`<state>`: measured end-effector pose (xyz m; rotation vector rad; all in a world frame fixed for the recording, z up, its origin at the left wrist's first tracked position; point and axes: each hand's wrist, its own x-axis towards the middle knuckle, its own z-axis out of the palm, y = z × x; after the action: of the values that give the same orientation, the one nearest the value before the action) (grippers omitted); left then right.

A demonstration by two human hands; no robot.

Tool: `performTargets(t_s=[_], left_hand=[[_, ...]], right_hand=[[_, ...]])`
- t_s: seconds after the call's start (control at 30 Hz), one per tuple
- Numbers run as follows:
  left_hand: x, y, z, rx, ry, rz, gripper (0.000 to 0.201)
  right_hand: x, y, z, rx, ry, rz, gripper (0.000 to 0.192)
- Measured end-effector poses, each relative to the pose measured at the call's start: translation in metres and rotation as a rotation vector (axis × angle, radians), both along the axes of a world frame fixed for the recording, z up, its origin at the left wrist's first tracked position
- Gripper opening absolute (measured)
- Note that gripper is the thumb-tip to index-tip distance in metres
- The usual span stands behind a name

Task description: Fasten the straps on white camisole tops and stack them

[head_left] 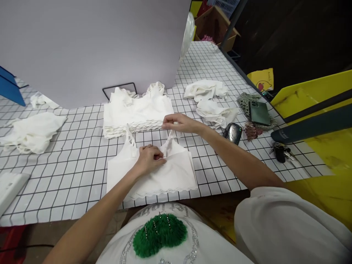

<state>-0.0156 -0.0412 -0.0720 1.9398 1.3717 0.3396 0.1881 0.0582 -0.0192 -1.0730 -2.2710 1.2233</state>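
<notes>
A white strappy crop top with a scalloped hem lies flat near the table's front edge, its straps pointing away from me. My left hand rests on the middle of its upper edge, fingers curled and pinching the cloth. At the top's right shoulder strap, my right hand is closed on the strap's upper end; the thumb is partly hidden. Just beyond lies a neat stack of similar white tops, which the right fingertips overlap in view.
Loose white garments lie on the right and left of the grid-patterned tablecloth. A computer mouse, a phone and keys sit right of my arm. A large pale panel stands behind the stack.
</notes>
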Motion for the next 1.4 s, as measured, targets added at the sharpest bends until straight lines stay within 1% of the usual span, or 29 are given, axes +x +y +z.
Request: performTargets(t_s=[0.07, 0.13, 0.27, 0.33, 0.37, 0.4, 0.43, 0.5, 0.53, 0.57, 0.6, 0.67, 0.73, 0.8, 0.87, 0.93, 1.0, 1.07, 1.13, 1.23, 1.3, 1.4], left_hand=[[-0.001, 0.001, 0.002, -0.007, 0.007, -0.041, 0.014], [-0.001, 0.003, 0.003, -0.011, 0.014, -0.068, 0.016], [0.001, 0.007, 0.001, 0.0, 0.02, -0.092, 0.018], [0.0, 0.006, -0.001, 0.012, 0.043, -0.088, 0.013], [-0.002, 0.003, -0.002, 0.044, 0.052, -0.074, 0.009], [-0.006, -0.002, -0.004, 0.106, 0.056, -0.053, 0.014], [-0.01, -0.01, -0.006, 0.199, 0.055, -0.031, 0.025], [-0.02, -0.031, -0.01, 0.427, 0.051, -0.022, 0.044], [-0.025, -0.043, -0.013, 0.527, 0.059, -0.047, 0.048], [-0.028, -0.055, -0.016, 0.591, 0.08, -0.095, 0.052], [-0.031, -0.067, -0.019, 0.627, 0.114, -0.15, 0.057], [-0.033, -0.084, -0.026, 0.64, 0.206, -0.237, 0.065], [-0.036, -0.093, -0.031, 0.634, 0.296, -0.249, 0.074], [-0.046, -0.097, -0.033, 0.644, 0.357, -0.2, 0.079], [-0.063, -0.099, -0.034, 0.669, 0.385, -0.129, 0.081], [-0.082, -0.1, -0.035, 0.714, 0.363, -0.065, 0.079], [-0.098, -0.101, -0.037, 0.746, 0.32, -0.003, 0.074], [-0.106, -0.102, -0.037, 0.72, 0.285, 0.076, 0.068], [-0.106, -0.103, -0.034, 0.69, 0.247, 0.142, 0.065], [-0.1, -0.103, -0.027, 0.703, 0.197, 0.193, 0.068], [-0.101, -0.103, -0.025, 0.733, 0.184, 0.205, 0.069], [-0.115, -0.106, -0.029, 0.773, 0.167, 0.208, 0.068]], right_hand=[[0.0, 0.013, 0.009, 0.046, -0.017, -0.064, 0.033], [-0.002, 0.022, 0.01, 0.097, -0.066, -0.12, 0.033], [-0.006, 0.037, -0.002, 0.226, -0.15, -0.157, 0.034], [-0.004, 0.041, -0.011, 0.288, -0.173, -0.144, 0.03], [-0.001, 0.041, -0.014, 0.311, -0.181, -0.135, 0.026], [0.001, 0.037, -0.016, 0.337, -0.186, -0.136, 0.021], [0.004, 0.03, -0.018, 0.37, -0.19, -0.151, 0.019], [0.004, 0.0, -0.022, 0.455, -0.205, -0.207, 0.03], [0.001, -0.021, -0.024, 0.495, -0.224, -0.247, 0.038], [-0.004, -0.047, -0.027, 0.509, -0.263, -0.239, 0.045], [-0.01, -0.074, -0.032, 0.522, -0.3, -0.211, 0.05], [-0.022, -0.128, -0.045, 0.536, -0.352, -0.124, 0.062], [-0.028, -0.171, -0.06, 0.512, -0.406, -0.058, 0.071], [-0.021, -0.195, -0.073, 0.472, -0.471, -0.096, 0.082], [-0.003, -0.203, -0.079, 0.432, -0.53, -0.181, 0.088], [0.022, -0.196, -0.076, 0.4, -0.547, -0.241, 0.085], [0.047, -0.175, -0.065, 0.398, -0.502, -0.324, 0.073], [0.072, -0.141, -0.047, 0.421, -0.431, -0.503, 0.053], [0.095, -0.099, -0.028, 0.43, -0.4, -0.717, 0.036], [0.122, -0.039, -0.004, 0.421, -0.44, -0.838, 0.023], [0.131, -0.01, 0.005, 0.384, -0.452, -0.893, 0.027], [0.137, 0.013, 0.015, 0.315, -0.405, -0.949, 0.036]])
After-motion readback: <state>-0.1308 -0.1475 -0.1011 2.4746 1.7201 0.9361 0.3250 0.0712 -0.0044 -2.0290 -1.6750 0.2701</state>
